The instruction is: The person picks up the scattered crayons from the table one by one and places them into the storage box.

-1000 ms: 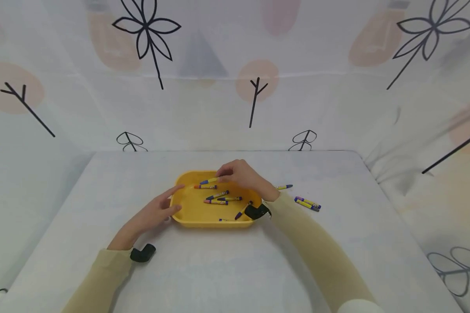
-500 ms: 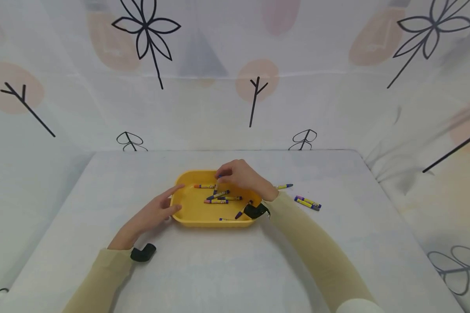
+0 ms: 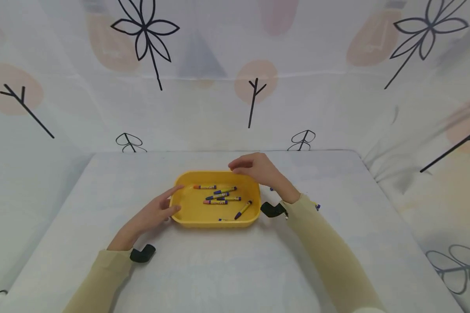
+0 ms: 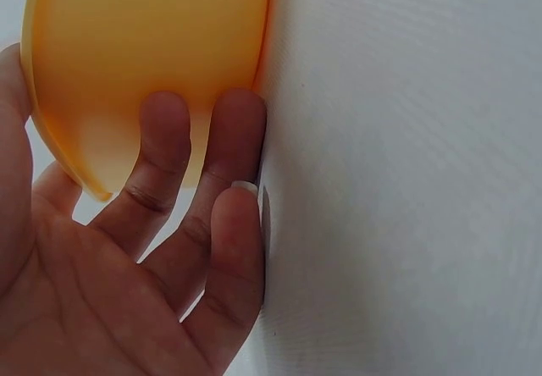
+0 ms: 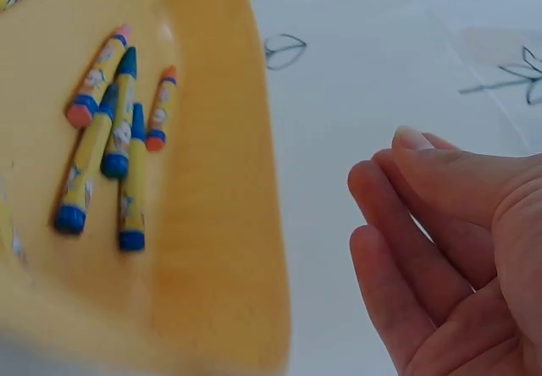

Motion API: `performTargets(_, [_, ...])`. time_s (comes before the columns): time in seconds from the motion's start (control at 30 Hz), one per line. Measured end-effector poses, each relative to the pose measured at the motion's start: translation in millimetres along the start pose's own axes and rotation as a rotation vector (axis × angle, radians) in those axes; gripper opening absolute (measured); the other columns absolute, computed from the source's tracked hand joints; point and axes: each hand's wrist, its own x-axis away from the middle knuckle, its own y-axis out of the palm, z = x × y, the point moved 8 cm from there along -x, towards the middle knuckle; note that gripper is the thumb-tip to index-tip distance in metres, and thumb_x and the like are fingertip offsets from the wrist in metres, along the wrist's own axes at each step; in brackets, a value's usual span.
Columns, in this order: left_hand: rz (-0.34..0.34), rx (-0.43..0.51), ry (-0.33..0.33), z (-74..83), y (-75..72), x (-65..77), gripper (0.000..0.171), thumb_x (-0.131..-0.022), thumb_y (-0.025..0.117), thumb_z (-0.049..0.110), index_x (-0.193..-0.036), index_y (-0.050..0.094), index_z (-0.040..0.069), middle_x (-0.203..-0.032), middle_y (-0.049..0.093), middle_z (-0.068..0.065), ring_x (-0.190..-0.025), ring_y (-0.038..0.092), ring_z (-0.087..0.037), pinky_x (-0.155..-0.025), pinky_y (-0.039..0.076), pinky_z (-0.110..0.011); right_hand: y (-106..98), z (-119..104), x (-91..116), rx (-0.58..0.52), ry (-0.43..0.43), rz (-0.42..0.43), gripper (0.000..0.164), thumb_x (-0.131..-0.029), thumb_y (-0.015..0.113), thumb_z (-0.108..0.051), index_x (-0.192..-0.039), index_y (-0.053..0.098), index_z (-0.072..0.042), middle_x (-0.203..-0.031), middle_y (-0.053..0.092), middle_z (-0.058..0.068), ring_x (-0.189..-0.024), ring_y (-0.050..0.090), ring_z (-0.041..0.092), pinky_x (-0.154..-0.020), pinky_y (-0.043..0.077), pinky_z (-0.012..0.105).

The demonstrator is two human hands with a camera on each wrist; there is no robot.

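Observation:
The yellow plastic tray lies at the middle of the table with several crayons inside, such as an orange one and a purple-tipped one. My left hand holds its left end; the left wrist view has fingertips against the outer wall and a digit over the rim. By the far right corner of the tray is my right hand, its fingers loosely bent. Nothing sits between thumb and fingers in the right wrist view, where a blue-ended crayon lies in the tray beside others.
Right of the tray, one crayon tip shows beside my right wrist, and another crayon end pokes out past the sleeve. A white cloth covers the table. Patterned fabric rises behind and at both sides.
My right hand has released a blue-tipped crayon, which now lies among the others in the tray, and has moved right and away from me. The left hand stays on the tray.

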Motion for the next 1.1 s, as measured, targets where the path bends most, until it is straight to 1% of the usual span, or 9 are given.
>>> performTargets(0.07, [0.001,0.002,-0.003,-0.2,0.3,-0.4,0.066,-0.099,0.061,0.033,-0.157,0.029,0.028,-0.122,0.058,-0.015,-0.086,0.057,-0.023,-0.074,0.048,-0.035,-12.3,7.8,9.1,0.001,0.014,0.031,0.024,-0.096,0.069,-0.02,-0.117,0.074,-0.011,-0.112,0.071,-0.002,-0.104,0.066,0.014,-0.092,0.051,0.034])
performTargets(0.2, [0.0,0.0,-0.007,-1.2,1.4,-1.2,0.066,-0.099,0.062,0.034,-0.157,0.029,0.029,-0.121,0.059,-0.015,-0.087,0.057,-0.023,-0.074,0.048,-0.035,-36.9,30.0,29.1,-0.001,0.06,0.087,0.025,-0.095,0.069,-0.024,-0.118,0.073,-0.014,-0.116,0.07,-0.001,-0.108,0.065,0.017,-0.093,0.051,0.038])
performTargets(0.37, [0.002,-0.014,-0.005,-0.4,1.3,-0.6,0.066,-0.1,0.061,0.033,-0.157,0.029,0.029,-0.117,0.06,-0.014,-0.086,0.057,-0.022,-0.073,0.048,-0.034,-60.6,64.7,53.7,0.004,0.141,0.14,0.027,-0.095,0.07,-0.025,-0.118,0.073,-0.012,-0.117,0.07,0.004,-0.111,0.064,0.024,-0.094,0.05,0.044])
performTargets(0.5, [0.006,-0.023,-0.001,0.4,0.6,0.2,0.065,-0.1,0.06,0.033,-0.157,0.029,0.028,-0.114,0.061,-0.014,-0.084,0.057,-0.023,-0.073,0.048,-0.034,-66.5,95.3,68.8,0.047,0.223,0.158,0.025,-0.095,0.07,-0.021,-0.117,0.073,-0.01,-0.116,0.071,0.006,-0.11,0.064,0.027,-0.092,0.051,0.046])
performTargets(0.63, [0.006,-0.028,0.005,0.1,0.4,0.3,0.066,-0.1,0.061,0.034,-0.157,0.029,0.027,-0.112,0.06,-0.013,-0.083,0.056,-0.023,-0.072,0.047,-0.035,-60.6,123.2,77.6,0.101,0.303,0.129,0.021,-0.094,0.071,-0.016,-0.114,0.075,-0.012,-0.117,0.07,0.006,-0.106,0.065,0.027,-0.087,0.053,0.043])
performTargets(0.67, [0.006,-0.027,0.007,0.1,0.3,0.3,0.066,-0.1,0.061,0.034,-0.157,0.029,0.027,-0.112,0.061,-0.013,-0.083,0.056,-0.023,-0.072,0.047,-0.035,-58.4,127.8,78.3,0.117,0.309,0.118,0.02,-0.093,0.071,-0.015,-0.113,0.075,-0.012,-0.116,0.07,0.006,-0.105,0.066,0.028,-0.086,0.054,0.043])
performTargets(0.77, [0.004,-0.028,0.009,0.5,0.3,0.5,0.066,-0.1,0.061,0.034,-0.157,0.029,0.027,-0.11,0.061,-0.013,-0.082,0.056,-0.023,-0.071,0.047,-0.035,-50.7,133.0,78.3,0.156,0.307,0.084,0.021,-0.091,0.074,-0.016,-0.111,0.076,-0.014,-0.115,0.069,0.006,-0.103,0.064,0.027,-0.088,0.052,0.042])
performTargets(0.9, [0.011,-0.033,-0.005,-0.1,-0.7,1.0,0.066,-0.1,0.061,0.034,-0.157,0.029,0.029,-0.108,0.061,-0.012,-0.082,0.056,-0.023,-0.072,0.047,-0.035,-39.9,128.3,74.3,0.188,0.268,0.024,0.023,-0.088,0.077,-0.016,-0.111,0.076,-0.015,-0.111,0.068,0.003,-0.1,0.057,0.025,-0.09,0.047,0.043])
performTargets(1.1, [0.009,-0.029,0.003,0.8,0.0,0.8,0.066,-0.099,0.061,0.034,-0.157,0.029,0.027,-0.109,0.061,-0.012,-0.082,0.056,-0.023,-0.072,0.047,-0.035,-34.9,115.8,68.9,0.261,0.222,-0.036,0.022,-0.089,0.073,-0.006,-0.111,0.076,-0.008,-0.103,0.067,0.003,-0.096,0.057,0.023,-0.089,0.047,0.043])
